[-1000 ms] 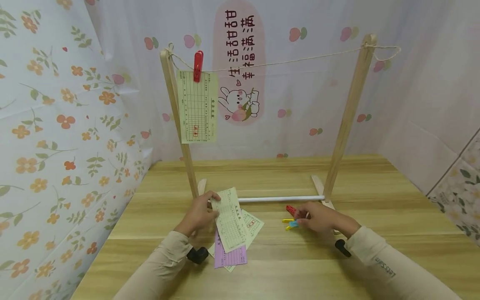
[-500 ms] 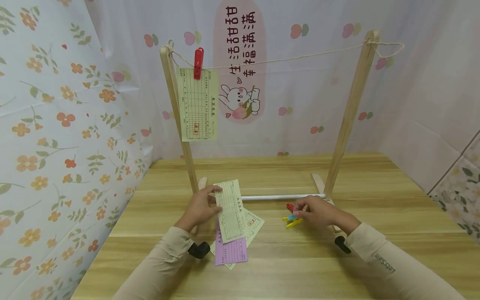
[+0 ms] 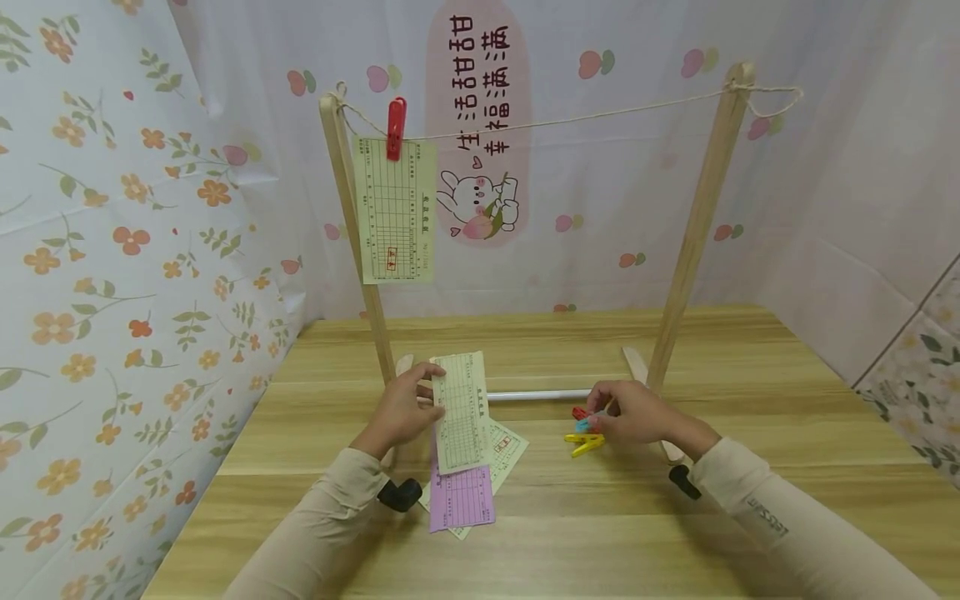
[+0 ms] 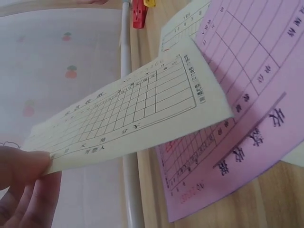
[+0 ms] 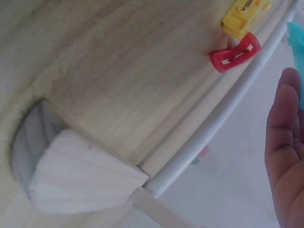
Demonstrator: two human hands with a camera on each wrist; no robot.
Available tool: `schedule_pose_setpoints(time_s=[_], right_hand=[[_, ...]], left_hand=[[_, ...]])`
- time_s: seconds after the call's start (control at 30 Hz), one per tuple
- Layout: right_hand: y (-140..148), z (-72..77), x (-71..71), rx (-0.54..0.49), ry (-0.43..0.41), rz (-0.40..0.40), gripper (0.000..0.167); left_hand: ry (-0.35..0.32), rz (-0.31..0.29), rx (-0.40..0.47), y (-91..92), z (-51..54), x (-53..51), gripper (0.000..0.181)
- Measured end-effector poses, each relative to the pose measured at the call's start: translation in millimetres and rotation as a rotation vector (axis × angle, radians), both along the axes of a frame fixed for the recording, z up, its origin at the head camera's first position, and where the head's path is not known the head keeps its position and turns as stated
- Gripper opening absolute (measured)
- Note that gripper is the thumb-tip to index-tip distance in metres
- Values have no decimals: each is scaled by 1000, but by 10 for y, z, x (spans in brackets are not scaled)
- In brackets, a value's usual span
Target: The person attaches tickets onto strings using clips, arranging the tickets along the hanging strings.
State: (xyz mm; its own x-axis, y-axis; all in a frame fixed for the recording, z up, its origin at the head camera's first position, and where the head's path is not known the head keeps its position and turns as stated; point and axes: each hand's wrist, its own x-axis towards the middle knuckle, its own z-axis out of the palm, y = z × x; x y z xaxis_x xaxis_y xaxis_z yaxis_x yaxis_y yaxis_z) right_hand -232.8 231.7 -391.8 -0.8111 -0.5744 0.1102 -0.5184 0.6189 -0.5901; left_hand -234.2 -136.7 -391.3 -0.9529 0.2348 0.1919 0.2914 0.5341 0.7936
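My left hand [image 3: 406,407] pinches a pale yellow receipt slip [image 3: 461,417] by its left edge, holding it above the other papers. In the left wrist view the thumb lies on one corner of this slip [image 4: 128,109]. Beneath it on the table are a purple receipt slip [image 3: 463,504] and another pale slip [image 3: 510,446]. My right hand [image 3: 637,414] pinches a light blue clothespin [image 3: 582,425], whose end also shows as a blue clothespin [image 5: 296,42] in the right wrist view. Close below that hand lie a yellow clothespin [image 3: 588,447] and a red clothespin [image 3: 579,412].
A wooden rack with a left post [image 3: 352,208] and a right post [image 3: 697,217] carries a string [image 3: 585,118]. A red clothespin [image 3: 396,129] holds a pale receipt slip [image 3: 397,217] on the string's left end. A white rod [image 3: 536,395] joins the rack's feet.
My left hand has raised the pale slip slightly, moving it away from me and straightening it. My right hand has lifted the blue clothespin off the yellow one.
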Motion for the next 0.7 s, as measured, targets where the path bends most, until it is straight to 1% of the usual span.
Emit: schedule_pose_setpoints(time_s=[0.1, 0.2, 0.33, 0.5, 0.7], right_hand=[[-3, 11, -22, -3, 17, -11, 16], [-6, 25, -34, -10, 24, -21, 20], [-12, 43, -42, -30, 26, -33, 19], [-25, 44, -69, -67, 58, -19, 19], [-36, 101, -78, -68, 39, -40, 20]], left_hand=[[7, -2, 6, 6, 31, -4, 43], [26, -4, -7, 13, 61, -8, 38], [56, -4, -38, 32, 105, -12, 34], [77, -6, -28, 67, 154, -16, 38], [87, -7, -21, 118, 197, -28, 46]])
